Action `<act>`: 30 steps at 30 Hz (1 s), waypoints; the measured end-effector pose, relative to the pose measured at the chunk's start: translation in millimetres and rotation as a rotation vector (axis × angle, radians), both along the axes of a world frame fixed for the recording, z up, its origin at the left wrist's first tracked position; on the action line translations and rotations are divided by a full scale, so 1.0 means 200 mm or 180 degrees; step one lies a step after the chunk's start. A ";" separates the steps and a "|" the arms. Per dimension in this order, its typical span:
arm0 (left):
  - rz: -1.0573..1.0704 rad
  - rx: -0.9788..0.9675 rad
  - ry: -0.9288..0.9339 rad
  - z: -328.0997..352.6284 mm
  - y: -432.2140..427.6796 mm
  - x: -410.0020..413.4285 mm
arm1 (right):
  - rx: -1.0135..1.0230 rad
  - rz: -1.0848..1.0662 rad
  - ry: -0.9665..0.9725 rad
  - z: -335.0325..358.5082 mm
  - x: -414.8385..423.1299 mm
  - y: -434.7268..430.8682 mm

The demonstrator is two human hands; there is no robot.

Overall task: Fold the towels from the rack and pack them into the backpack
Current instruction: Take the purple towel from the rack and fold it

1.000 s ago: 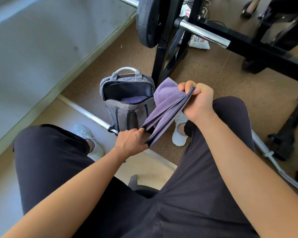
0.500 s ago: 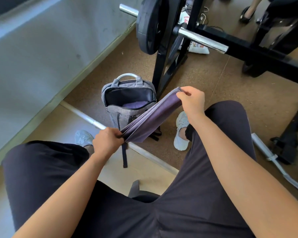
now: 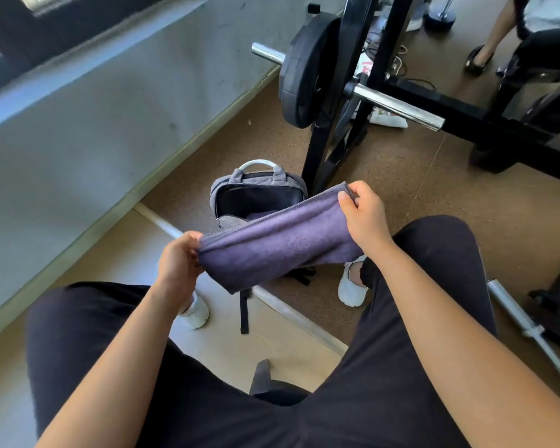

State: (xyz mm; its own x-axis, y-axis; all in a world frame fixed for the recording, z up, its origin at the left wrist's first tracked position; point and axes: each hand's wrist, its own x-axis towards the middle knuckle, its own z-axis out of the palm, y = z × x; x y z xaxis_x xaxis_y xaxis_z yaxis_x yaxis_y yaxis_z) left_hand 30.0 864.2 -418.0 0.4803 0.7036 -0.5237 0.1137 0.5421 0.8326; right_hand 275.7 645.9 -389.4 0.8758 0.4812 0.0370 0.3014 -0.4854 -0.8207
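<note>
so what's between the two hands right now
In the head view, the purple towel spans the whole gap, pinched at one end by the left hand and at the other by the right hand. The open backpack stands behind it.

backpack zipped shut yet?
No: the backpack stands open on the floor, its dark interior showing behind the purple towel stretched between the left hand and right hand.

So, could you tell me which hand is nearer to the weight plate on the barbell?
The right hand. It grips the towel's far end, just below the weight plate and rack. The left hand holds the near end, lower and farther left.
</note>
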 end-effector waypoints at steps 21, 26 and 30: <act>0.0191 0.1263 -0.0014 0.06 -0.07 0.07 | -0.0336 0.0230 -0.0051 -0.01 -0.05 0.02; -0.0161 0.1053 0.0804 0.06 -0.06 0.08 | -0.0508 0.0219 0.0071 -0.03 -0.05 0.03; -0.0725 -0.0351 0.0839 0.08 -0.04 0.03 | -0.0442 0.0133 0.0446 -0.03 -0.03 0.02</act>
State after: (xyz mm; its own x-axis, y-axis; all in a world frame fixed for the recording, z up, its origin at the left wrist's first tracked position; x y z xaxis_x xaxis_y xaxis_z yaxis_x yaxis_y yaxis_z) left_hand 36.8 856.9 -402.5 0.4567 0.5266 -0.7170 0.4447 0.5629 0.6967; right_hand 269.6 649.0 -395.4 0.8469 0.5092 -0.1532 0.2112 -0.5864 -0.7820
